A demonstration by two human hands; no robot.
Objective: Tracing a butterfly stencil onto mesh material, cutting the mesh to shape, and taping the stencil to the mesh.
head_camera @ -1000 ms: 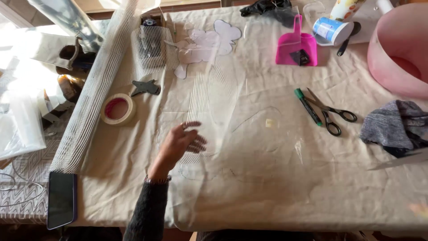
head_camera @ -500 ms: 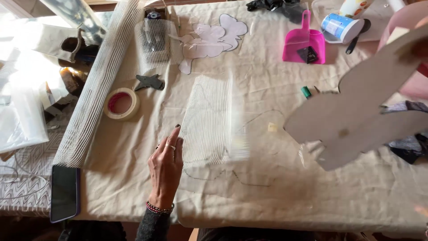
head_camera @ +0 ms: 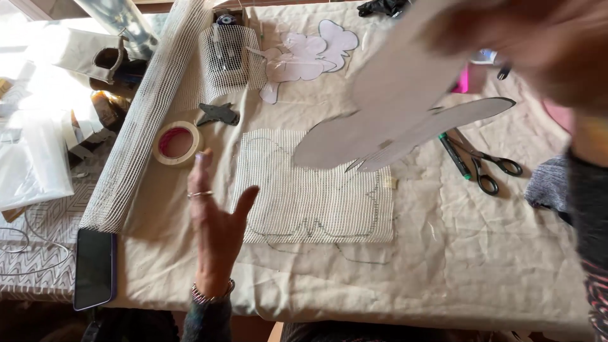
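Overhead, a stiff grey cardboard cutout (head_camera: pixel 405 120) with rounded lobes and long tapering ends hangs above the table, held at its upper right by the right hand (head_camera: pixel 506 31), which is so blurred that I cannot tell how its fingers close on the card. The cutout's surface is matte and flat, its edges smoothly curved, and it casts no clear contact with anything beneath it. Below it lies a rectangular piece of white mesh (head_camera: pixel 313 187), an open woven grid, flat on the beige cloth (head_camera: pixel 481 266) that covers the table; a dark pen outline with rounded bumps shows through the mesh and runs past its lower edge onto the cloth.

The left hand (head_camera: pixel 215 215) hovers just left of the mesh, fingers spread apart and holding nothing, a ring on one finger and a beaded bracelet at the wrist. Near its fingertips sits a roll of tape (head_camera: pixel 177 143), cream outside and pink within. A long roll of the same mesh (head_camera: pixel 142 120) lies diagonally along the left side. To the right, black-handled scissors (head_camera: pixel 484 166) rest beside a green marker (head_camera: pixel 455 155). A dark phone (head_camera: pixel 95 268) lies at the cloth's lower left edge.
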